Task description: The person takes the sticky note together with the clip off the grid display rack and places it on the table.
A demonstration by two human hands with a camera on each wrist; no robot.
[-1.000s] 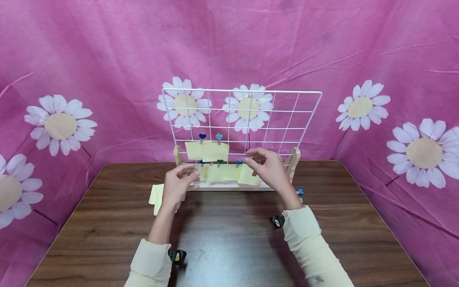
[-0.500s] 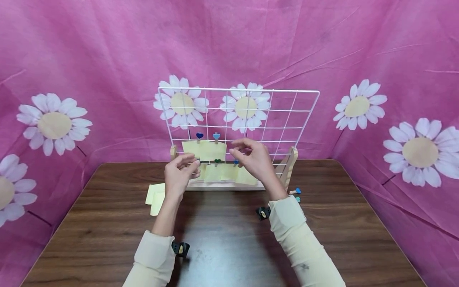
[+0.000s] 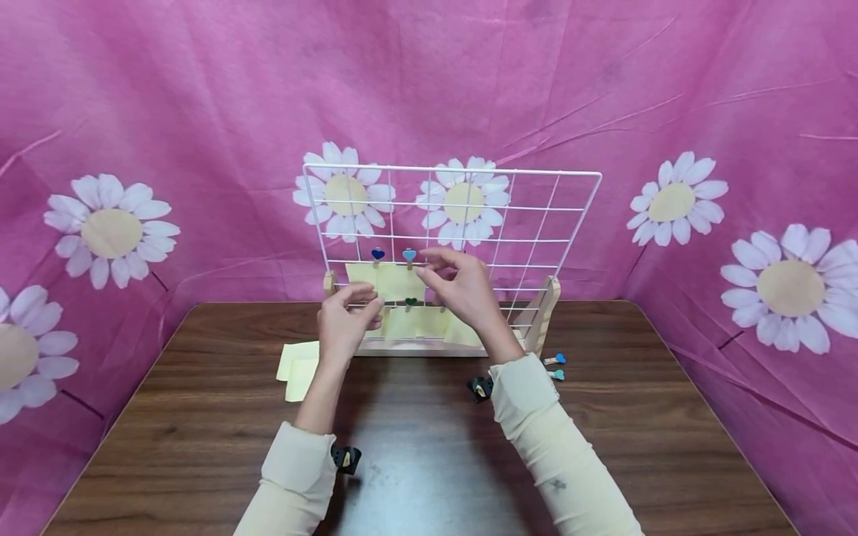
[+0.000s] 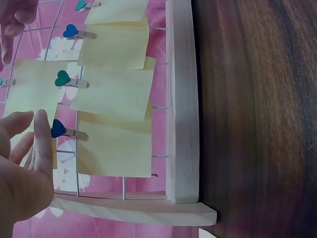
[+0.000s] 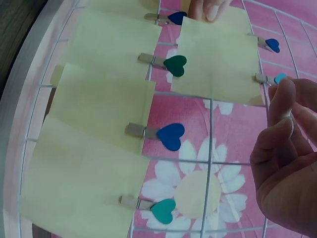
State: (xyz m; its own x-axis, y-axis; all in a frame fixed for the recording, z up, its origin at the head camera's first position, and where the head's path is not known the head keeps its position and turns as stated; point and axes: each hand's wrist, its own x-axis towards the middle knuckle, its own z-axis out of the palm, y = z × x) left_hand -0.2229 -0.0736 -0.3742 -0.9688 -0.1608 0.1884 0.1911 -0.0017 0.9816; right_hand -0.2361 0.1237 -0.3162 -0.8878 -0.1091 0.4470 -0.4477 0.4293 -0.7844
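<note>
A white wire grid [image 3: 496, 240] holds yellow notes in two rows, pinned by heart clips. Two overlapping notes [image 3: 402, 283] form the upper row, under a dark blue clip [image 3: 378, 254] and a light blue clip [image 3: 410, 255]. My right hand [image 3: 462, 286] is beside the light blue clip, thumb and fingers bent and apart; in the right wrist view, the fingertips [image 5: 283, 94] overlap its heart, contact unclear. My left hand [image 3: 343, 327], loosely curved with nothing held, is at the upper notes' bottom edge. Green, blue and teal [image 5: 163, 210] clips pin the lower notes [image 5: 84, 168].
Loose yellow notes [image 3: 302, 380] lie on the wooden table [image 3: 415, 424] left of the grid. Right of it lie a blue clip [image 3: 558, 359] and a teal clip [image 3: 557, 374]. The grid stands in a wooden base [image 3: 429, 348] before a pink flowered cloth [image 3: 234, 149].
My right hand has moved left from the grid's lower right side to the light blue clip. My left hand has shifted slightly right and up.
</note>
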